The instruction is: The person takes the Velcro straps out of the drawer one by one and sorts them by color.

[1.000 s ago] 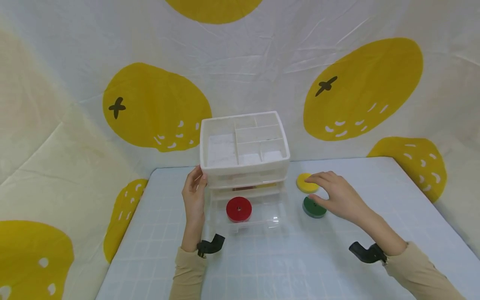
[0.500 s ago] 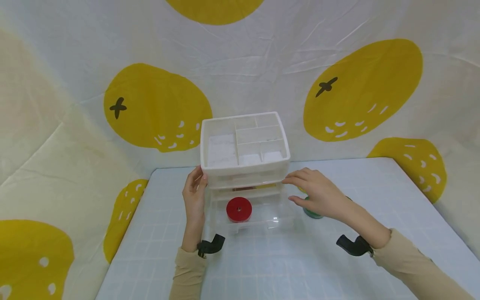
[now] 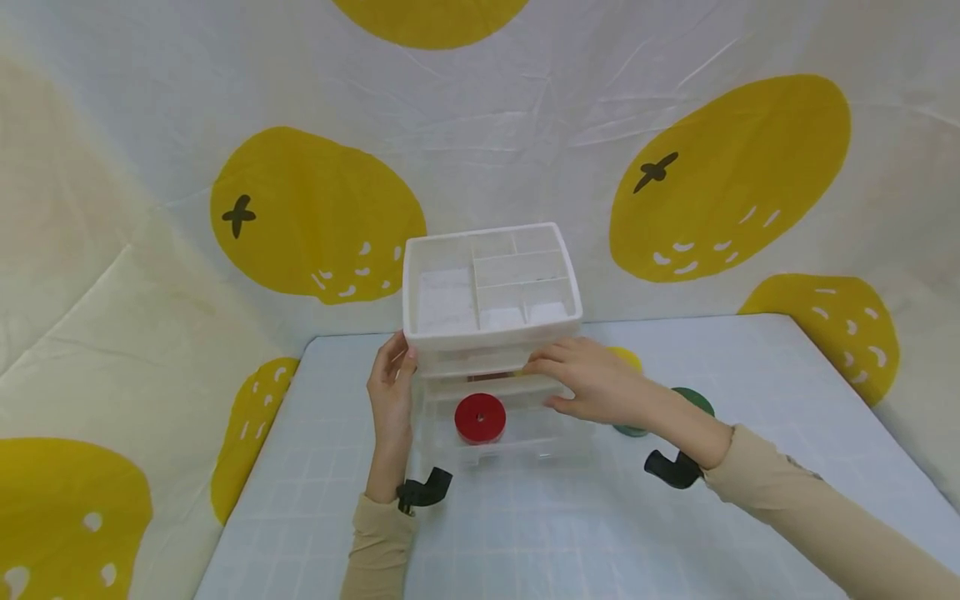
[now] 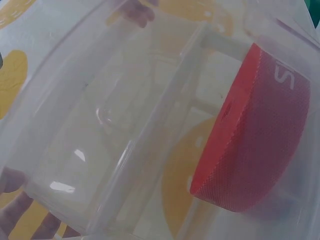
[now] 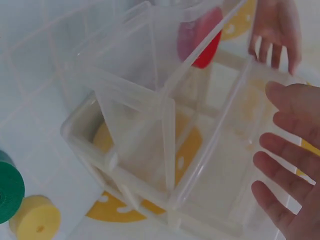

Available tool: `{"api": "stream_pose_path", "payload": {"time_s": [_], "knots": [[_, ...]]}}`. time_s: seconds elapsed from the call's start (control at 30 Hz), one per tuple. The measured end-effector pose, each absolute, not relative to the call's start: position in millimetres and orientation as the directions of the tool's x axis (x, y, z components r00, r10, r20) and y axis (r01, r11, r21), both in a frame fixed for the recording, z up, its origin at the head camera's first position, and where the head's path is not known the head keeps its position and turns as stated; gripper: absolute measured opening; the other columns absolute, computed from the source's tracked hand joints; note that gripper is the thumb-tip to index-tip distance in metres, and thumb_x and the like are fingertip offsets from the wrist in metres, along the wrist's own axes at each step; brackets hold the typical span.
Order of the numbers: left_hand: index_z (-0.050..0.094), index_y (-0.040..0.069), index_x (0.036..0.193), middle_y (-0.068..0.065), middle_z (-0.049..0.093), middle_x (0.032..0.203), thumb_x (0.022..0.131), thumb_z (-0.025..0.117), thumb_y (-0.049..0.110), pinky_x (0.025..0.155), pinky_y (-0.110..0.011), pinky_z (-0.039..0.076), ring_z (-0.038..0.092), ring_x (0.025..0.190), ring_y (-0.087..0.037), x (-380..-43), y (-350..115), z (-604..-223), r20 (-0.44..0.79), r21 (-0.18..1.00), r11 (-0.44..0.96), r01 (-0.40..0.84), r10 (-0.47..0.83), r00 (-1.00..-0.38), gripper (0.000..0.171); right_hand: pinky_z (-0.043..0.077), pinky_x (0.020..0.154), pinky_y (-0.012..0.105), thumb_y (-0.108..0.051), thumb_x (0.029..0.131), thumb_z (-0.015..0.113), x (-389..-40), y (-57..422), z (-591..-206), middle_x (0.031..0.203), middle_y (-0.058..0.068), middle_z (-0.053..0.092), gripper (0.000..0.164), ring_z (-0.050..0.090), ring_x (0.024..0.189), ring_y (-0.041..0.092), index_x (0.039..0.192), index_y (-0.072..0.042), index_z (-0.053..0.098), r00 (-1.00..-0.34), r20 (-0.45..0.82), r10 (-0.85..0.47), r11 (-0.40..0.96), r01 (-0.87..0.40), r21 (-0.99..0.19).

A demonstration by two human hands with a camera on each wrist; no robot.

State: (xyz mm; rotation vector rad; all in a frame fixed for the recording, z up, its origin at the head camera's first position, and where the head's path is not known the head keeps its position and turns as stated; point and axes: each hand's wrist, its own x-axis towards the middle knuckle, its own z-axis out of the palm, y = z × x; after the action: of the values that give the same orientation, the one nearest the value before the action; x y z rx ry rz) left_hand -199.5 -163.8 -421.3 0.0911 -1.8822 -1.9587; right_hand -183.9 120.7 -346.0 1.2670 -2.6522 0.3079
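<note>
A white plastic drawer unit (image 3: 491,342) with a compartmented top stands at the back of the table. Its clear lower drawer (image 3: 536,429) is pulled out. A red roll of tape (image 3: 480,418) lies in the left part of that drawer; the left wrist view shows the roll (image 4: 250,135) with a pale mark on its woven-looking side. My left hand (image 3: 391,400) rests against the unit's left side, fingers extended. Over the right part of the drawer, my right hand (image 3: 588,382) has loosely bent, spread fingers and holds nothing. I cannot tell whether its fingertips touch the unit.
To the right of the unit lie a yellow roll (image 3: 627,358) and two green rolls, one green roll (image 3: 693,400) beyond my right forearm and the other green roll (image 3: 632,432) mostly hidden by it. A patterned cloth (image 3: 510,150) hangs behind the table.
My right hand has moved left from above the yellow and green rolls to the right front of the drawer unit. The left hand has stayed in place.
</note>
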Motion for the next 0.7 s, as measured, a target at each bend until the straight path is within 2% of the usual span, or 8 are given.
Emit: {"api": "stream_pose_path", "payload": {"time_s": [0.23, 0.53, 0.7], "knots": [[0.059, 0.017, 0.128, 0.002, 0.058, 0.125, 0.093, 0.062, 0.027, 0.094, -0.018, 0.047, 0.052, 0.117, -0.018, -199.4, -163.6, -420.9, 0.249, 0.964, -0.007, 0.266, -0.333, -0.909, 0.036, 0.049, 0.099, 0.041, -0.025, 0.079, 0.078, -191.5, 100.8, -349.1, 0.123, 0.001, 0.063, 0.046, 0.056, 0.116, 0.021, 0.122, -0.018, 0.063, -0.556, 0.172, -0.813, 0.547, -0.831, -0.099], [0.059, 0.016, 0.129, 0.0, 0.059, 0.125, 0.093, 0.063, 0.027, 0.093, -0.018, 0.048, 0.052, 0.116, -0.018, -200.0, -163.9, -421.6, 0.254, 0.963, 0.0, 0.27, -0.337, -0.907, 0.037, 0.048, 0.101, 0.041, -0.025, 0.08, 0.078, -196.5, 74.9, -352.8, 0.128, 0.0, 0.062, 0.052, 0.054, 0.12, 0.021, 0.129, -0.019, 0.059, -0.523, 0.018, -0.852, 0.519, -0.848, -0.108], [0.059, 0.016, 0.129, -0.001, 0.059, 0.126, 0.093, 0.063, 0.027, 0.093, -0.018, 0.048, 0.053, 0.115, -0.018, -200.8, -164.8, -422.4, 0.249, 0.965, 0.004, 0.263, -0.342, -0.906, 0.037, 0.047, 0.102, 0.039, -0.023, 0.08, 0.077, -202.7, 62.8, -358.1, 0.13, -0.001, 0.061, 0.052, 0.053, 0.121, 0.02, 0.129, -0.021, 0.059, -0.489, -0.023, -0.872, 0.489, -0.869, -0.078]]}}
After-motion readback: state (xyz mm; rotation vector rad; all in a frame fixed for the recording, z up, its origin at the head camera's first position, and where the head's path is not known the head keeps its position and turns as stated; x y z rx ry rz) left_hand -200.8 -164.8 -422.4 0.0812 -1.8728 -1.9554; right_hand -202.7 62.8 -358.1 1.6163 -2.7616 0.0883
